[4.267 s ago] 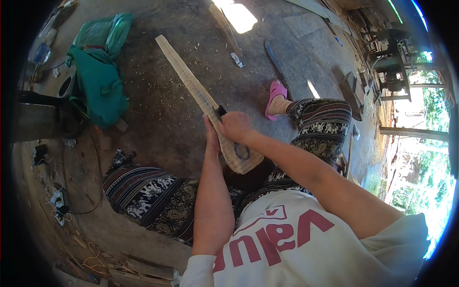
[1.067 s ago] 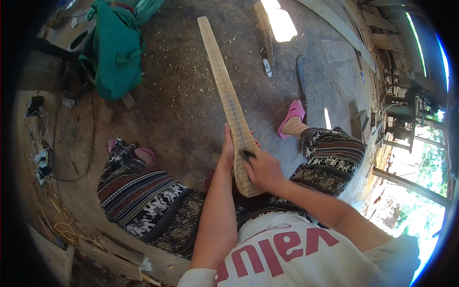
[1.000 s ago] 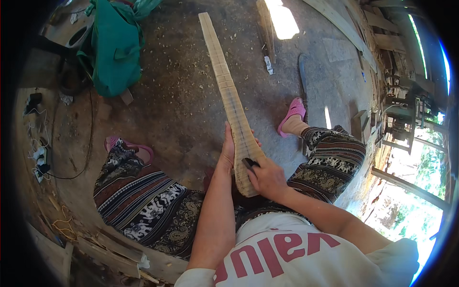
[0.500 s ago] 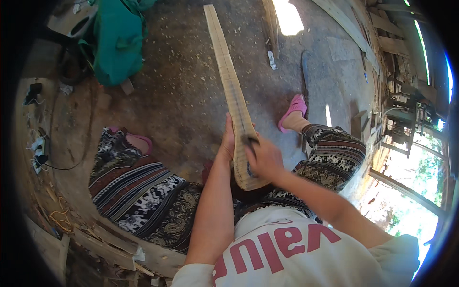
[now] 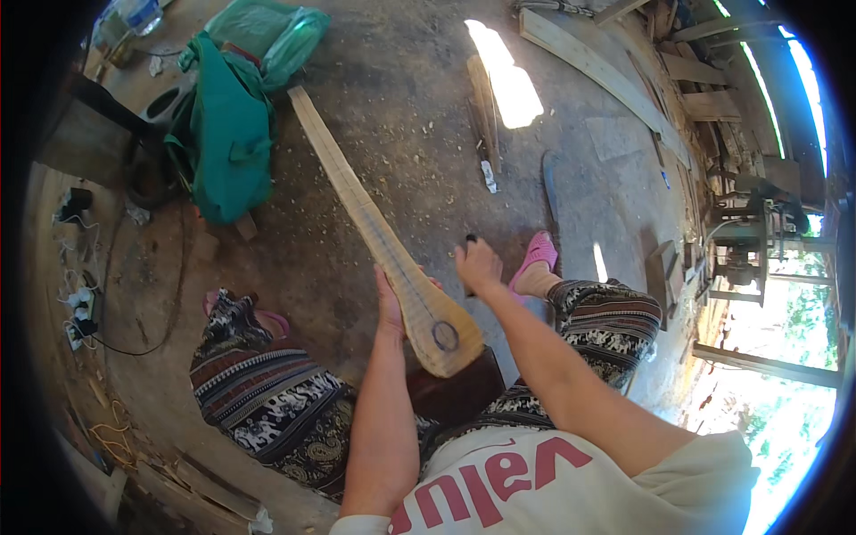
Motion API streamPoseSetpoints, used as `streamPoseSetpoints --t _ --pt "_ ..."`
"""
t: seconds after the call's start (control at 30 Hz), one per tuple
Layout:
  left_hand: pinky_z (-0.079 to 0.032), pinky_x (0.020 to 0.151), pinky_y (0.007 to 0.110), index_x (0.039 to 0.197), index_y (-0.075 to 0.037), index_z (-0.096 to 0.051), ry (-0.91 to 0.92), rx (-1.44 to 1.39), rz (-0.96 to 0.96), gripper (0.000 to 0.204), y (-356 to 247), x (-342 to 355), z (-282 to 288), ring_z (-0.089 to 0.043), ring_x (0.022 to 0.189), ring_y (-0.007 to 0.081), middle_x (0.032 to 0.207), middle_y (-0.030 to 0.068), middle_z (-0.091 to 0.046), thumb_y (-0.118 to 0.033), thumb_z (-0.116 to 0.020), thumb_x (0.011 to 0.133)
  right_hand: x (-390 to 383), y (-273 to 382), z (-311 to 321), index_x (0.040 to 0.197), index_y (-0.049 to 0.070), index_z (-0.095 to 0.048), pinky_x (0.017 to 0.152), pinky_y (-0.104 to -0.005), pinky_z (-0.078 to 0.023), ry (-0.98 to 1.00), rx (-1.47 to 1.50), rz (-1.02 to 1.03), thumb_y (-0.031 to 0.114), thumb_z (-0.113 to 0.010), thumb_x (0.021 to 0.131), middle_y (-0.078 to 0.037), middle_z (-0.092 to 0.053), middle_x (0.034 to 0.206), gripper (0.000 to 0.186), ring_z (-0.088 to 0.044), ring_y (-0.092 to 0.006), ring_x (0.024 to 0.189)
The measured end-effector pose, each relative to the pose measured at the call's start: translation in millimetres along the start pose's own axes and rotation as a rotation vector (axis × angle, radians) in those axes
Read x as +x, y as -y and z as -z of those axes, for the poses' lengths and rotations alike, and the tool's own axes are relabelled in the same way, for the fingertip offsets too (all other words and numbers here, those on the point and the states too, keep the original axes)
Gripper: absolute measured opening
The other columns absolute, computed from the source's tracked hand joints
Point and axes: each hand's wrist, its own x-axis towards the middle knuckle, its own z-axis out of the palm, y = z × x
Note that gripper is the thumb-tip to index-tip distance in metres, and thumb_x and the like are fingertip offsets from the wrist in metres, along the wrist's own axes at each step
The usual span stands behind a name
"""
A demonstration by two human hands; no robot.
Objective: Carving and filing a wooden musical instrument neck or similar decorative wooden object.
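My left hand (image 5: pixel 389 301) grips a long, tapered pale wooden piece (image 5: pixel 361 214) from its side and underneath, near the wide end. A dark lengthwise line and a dark oval mark show on its face. My right hand (image 5: pixel 479 267) is closed on a small dark tool (image 5: pixel 472 241), held off to the right of the wood, apart from it. The tool's shape is mostly hidden by my fingers. A dark reddish-brown block (image 5: pixel 455 397) sits under the wide end, between my legs.
A green bag (image 5: pixel 223 169) lies at the upper left, power strips with cords (image 5: pixel 83 312) at the left. A long curved blade (image 5: pixel 548 187) lies beyond my right foot in a pink sandal (image 5: pixel 535 259). Boards (image 5: pixel 588 62) and a machine (image 5: pixel 740 232) stand along the right.
My right hand with the dark tool has lifted off the wood and moved right and forward, uncovering the oval mark. The wood's narrow end has swung left; the view has shifted.
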Motion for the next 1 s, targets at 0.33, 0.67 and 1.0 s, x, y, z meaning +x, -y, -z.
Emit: streamPoseSetpoints --t 0.33,0.67,1.0 --pt "-0.055 0.081 0.037 0.118 -0.001 -0.047 -0.113 0.527 -0.121 0.050 -18 -22 -35 -0.064 0.091 0.0215 0.096 0.0100 -0.063 0.001 -0.071 0.074 84 -39 -15 0.106 -0.003 -0.064 0.091 -0.0477 -0.047 0.114 0.270 -0.034 0.049 -0.060 0.083 -0.030 -0.061 0.112 0.057 -0.058 -0.0420 0.109" --pt "-0.054 0.083 0.042 0.123 -0.004 -0.044 -0.121 0.713 0.200 0.053 -50 -18 -88 -0.066 0.094 0.0258 0.105 0.0125 -0.064 -0.010 -0.073 0.079 190 -40 -10 0.120 0.006 -0.058 0.099 -0.0451 -0.042 0.210 0.847 -0.113 0.057 -0.063 0.079 -0.023 -0.054 0.116 0.065 -0.052 -0.0409 0.113" --pt "-0.049 0.082 0.047 0.119 -0.002 -0.050 -0.769 2.181 0.221 0.049 -59 18 -129 -0.066 0.091 0.0365 0.090 0.0225 -0.066 -0.032 -0.069 0.084 262 -111 -81 0.121 0.005 -0.049 0.088 -0.0464 -0.046 -0.330 0.125 -0.018 0.022 -0.064 0.086 -0.012 -0.054 0.113 0.042 -0.054 -0.0321 0.108"
